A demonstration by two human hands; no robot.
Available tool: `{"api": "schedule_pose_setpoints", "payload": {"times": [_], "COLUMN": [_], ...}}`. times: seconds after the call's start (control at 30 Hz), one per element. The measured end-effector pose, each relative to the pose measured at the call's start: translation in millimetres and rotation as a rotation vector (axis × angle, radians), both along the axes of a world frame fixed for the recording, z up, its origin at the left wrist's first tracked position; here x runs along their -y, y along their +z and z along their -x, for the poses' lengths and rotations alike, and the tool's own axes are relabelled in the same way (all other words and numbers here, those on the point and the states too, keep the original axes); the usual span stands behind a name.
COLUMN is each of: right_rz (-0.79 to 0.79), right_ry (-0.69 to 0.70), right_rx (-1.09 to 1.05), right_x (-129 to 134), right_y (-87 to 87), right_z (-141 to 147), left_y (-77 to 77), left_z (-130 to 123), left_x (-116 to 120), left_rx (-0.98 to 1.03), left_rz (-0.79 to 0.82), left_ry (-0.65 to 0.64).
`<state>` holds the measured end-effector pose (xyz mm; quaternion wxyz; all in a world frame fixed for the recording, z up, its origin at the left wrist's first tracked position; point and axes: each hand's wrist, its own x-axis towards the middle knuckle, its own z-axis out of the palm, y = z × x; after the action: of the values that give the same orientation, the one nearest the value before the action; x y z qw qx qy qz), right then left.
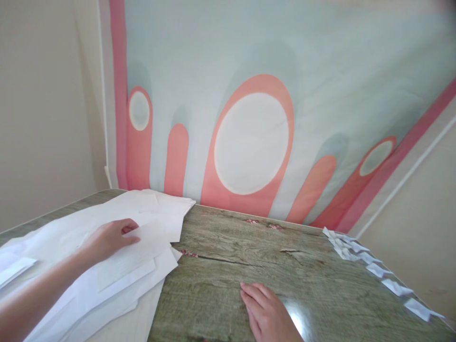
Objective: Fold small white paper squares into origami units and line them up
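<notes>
On the left, a wide spread of overlapping white paper sheets [142, 285] covers the wooden table [213, 266]. My left hand [112, 239] is over these sheets, its fingers curled and the thumb apart from them; no sheet is clearly gripped between them. Near the front edge of the view, my right hand [265, 311] rests on the bare wood with its fingers together, and nothing shows in it.
Several small folded white paper pieces [394, 287] lie in a line along the table's right edge. Behind the table hangs a grey-green backdrop [221, 57] with coral shapes and white ovals. Plain walls stand at both sides.
</notes>
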<state>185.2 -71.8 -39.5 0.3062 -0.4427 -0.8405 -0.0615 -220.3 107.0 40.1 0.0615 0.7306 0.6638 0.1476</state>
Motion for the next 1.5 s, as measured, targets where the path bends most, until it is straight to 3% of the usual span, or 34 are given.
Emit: {"api": "schedule_pose_setpoints", "payload": {"times": [0.17, 0.3, 0.37, 0.5, 0.57, 0.63, 0.7, 0.8, 0.87, 0.97, 1.07, 1.27, 1.5], "right_rz": [0.002, 0.004, 0.010, 0.025, 0.059, 0.080, 0.075, 0.056, 0.066, 0.079, 0.073, 0.067, 0.181], "right_ry": [0.000, 0.008, 0.005, 0.016, 0.000, -0.050, -0.114, -0.159, -0.131, -0.047, -0.008, -0.082, -0.088], "right_rx": [0.010, 0.007, 0.003, -0.036, -0.088, -0.162, -0.260, -0.403, -0.415, -0.265, -0.138, -0.144, -0.226], "right_x": [0.4, 0.6, 0.6, 1.1, 1.9, 3.0, 4.2, 5.4, 6.1, 7.0, 6.7, 3.0, 1.1], "right_y": [3.2, 5.2, 5.9, 8.1, 10.2, 12.6, 15.1, 17.7, 17.5, 14.7, 12.7, 23.9, 37.2], "right_z": [0.4, 0.9, 1.4, 0.6, -1.8, -5.6, -10.0, -16.4, -19.6, -22.2, -22.7, -24.9, -33.8], "left_y": [7.8, 20.2, 32.2, 63.7, 74.8, 76.5, 68.0, 43.0, 24.9, 3.4, -9.5, -20.7, -27.3], "left_z": [1.1, -16.5, -33.7, -78.3, -102.2, -125.6, -148.2, -180.0, -198.3, -216.3, -220.2, -210.8, -209.6], "left_x": [3.5, 18.9, 29.1, 51.3, 63.2, 75.9, 89.3, 109.9, 122.1, 134.4, 137.8, 133.2, 130.3], "left_rx": [0.222, 0.410, 0.479, 0.444, 0.382, 0.328, 0.236, 0.016, -0.123, -0.247, -0.288, -0.155, -0.006], "left_rz": [0.067, 0.126, 0.163, 0.201, 0.122, -0.061, -0.268, -0.493, -0.507, -0.431, -0.312, -0.064, -0.072], "left_ry": [-0.006, -0.034, -0.072, -0.273, -0.371, -0.460, -0.569, -0.832, -0.949, -1.009, -0.983, -0.850, -0.847]}}
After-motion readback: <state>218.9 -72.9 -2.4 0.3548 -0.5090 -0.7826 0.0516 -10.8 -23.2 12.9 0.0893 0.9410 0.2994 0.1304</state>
